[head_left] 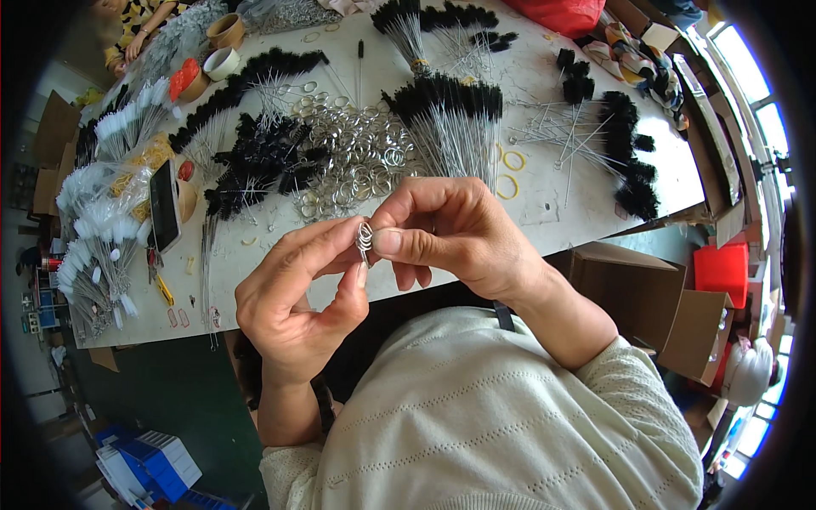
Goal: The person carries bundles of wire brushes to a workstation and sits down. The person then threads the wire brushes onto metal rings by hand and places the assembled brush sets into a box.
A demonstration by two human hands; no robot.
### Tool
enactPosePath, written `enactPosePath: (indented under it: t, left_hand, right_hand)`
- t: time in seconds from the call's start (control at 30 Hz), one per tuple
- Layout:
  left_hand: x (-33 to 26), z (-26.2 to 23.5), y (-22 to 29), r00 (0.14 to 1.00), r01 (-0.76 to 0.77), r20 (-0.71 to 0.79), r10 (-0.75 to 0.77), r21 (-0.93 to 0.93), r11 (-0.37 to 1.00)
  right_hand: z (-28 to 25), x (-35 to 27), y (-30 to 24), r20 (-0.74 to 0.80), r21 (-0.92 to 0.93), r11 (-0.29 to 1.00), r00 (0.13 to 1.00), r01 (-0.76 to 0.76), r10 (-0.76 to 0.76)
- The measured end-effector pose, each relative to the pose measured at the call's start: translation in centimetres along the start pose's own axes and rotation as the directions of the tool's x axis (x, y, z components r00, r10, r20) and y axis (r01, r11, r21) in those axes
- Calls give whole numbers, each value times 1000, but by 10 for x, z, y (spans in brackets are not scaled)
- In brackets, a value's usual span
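Hands (466, 238) pinch small metal rings (365, 238) — white table (540, 204) beyond.

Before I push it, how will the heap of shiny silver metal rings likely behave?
The heap of shiny silver metal rings will probably spread, being loosely piled. Overlapping rings might catch and drag neighbours. Glossy surfaces suggest they could slip.

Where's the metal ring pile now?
In the head view, the ring pile lies on the table beyond the left hand, black brushes on its left and right.
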State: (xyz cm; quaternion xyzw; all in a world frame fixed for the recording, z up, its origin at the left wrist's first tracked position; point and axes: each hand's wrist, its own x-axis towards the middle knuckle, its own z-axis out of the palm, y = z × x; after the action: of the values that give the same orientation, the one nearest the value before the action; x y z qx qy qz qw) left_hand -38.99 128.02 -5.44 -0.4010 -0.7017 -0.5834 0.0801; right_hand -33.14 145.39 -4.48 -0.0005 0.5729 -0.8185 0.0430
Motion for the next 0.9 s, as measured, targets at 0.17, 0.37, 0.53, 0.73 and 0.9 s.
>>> enactPosePath:
  t: [0.17,0.37,0.53,0.73,0.9]
  left_hand:
    - [3,-2,-2,999,26,26,-25,-32,999]
    - [3,-3,-3,999,24,44,-24,-6,1000]
    - [4,-3,-9,998,58,7,-57,-64,996]
    - [-1,-6,0,999,-8,43,9,-20,1000]
    - [-7,-3,1,993,119,29,-115,-185,976]
  right_hand:
    - [-4,4,-1,39,26,999,999,-34,33]
    - [-2,7,7,43,46,999,999,-7,5]
    - [-5,11,5,11,-138,990,1000,15,-14]
    - [-12,11,-6,188,-187,977,972,-107,143]
    - [-3,1,10,54,-154,983,995,95,-88]
